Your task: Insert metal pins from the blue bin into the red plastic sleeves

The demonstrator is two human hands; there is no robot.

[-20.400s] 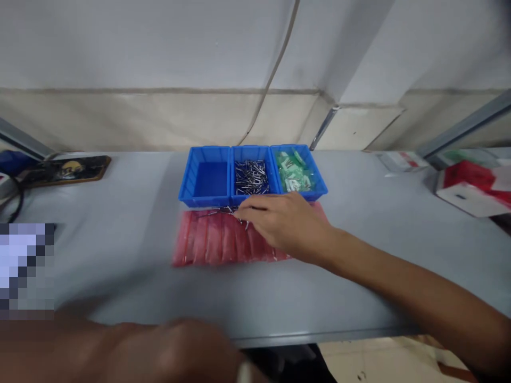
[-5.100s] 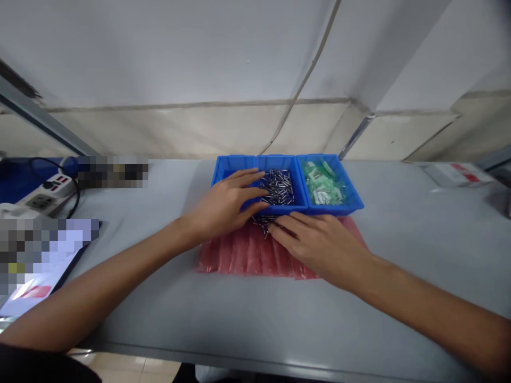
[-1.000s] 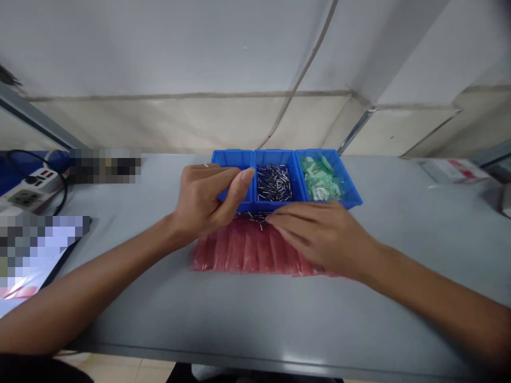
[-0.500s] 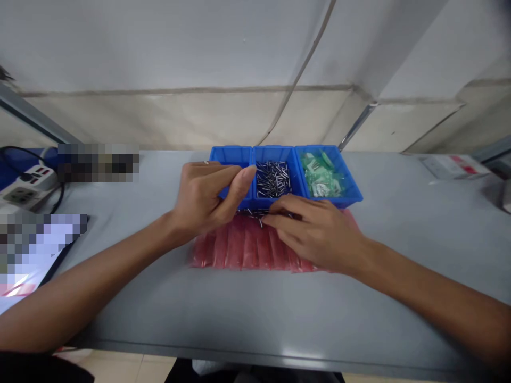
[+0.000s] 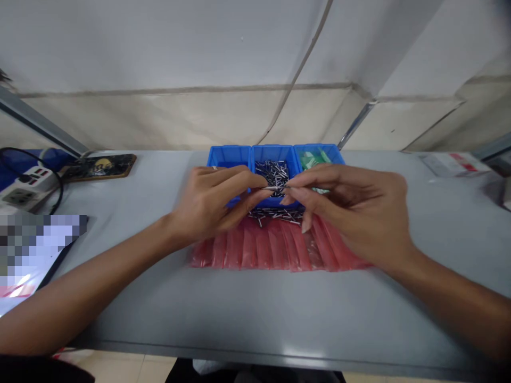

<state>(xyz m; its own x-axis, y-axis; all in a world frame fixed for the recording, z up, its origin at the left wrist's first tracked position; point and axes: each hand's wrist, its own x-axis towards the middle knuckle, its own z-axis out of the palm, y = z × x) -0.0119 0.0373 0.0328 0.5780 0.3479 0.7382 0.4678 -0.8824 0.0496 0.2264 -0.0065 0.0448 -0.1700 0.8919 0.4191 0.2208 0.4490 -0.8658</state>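
Note:
A thin metal pin point(image 5: 276, 188) spans the gap between my hands, above the middle blue bin. My left hand point(image 5: 217, 199) pinches its left end between thumb and fingers. At its other end, the thumb and index finger of my right hand point(image 5: 355, 213) are closed, with the remaining fingers curled below. Many similar pins point(image 5: 271, 170) fill the middle bin. More loose pins point(image 5: 283, 214) lie in front of the bins, at the top of a row of red plastic bags point(image 5: 263, 250). Whether the pin is one piece or two joined ends, I cannot tell.
The left blue bin point(image 5: 229, 150) is partly behind my left hand. Green packets point(image 5: 309, 158) lie in the right bin. A phone point(image 5: 101, 166), a power strip point(image 5: 27, 186) and a blurred-out screen point(image 5: 48, 250) are at the left; a white-and-red box point(image 5: 455, 165) is at the right.
My right hand has risen from the loose pins and turned to meet my left hand. The pin now shows between their fingertips. My left hand has shifted slightly right.

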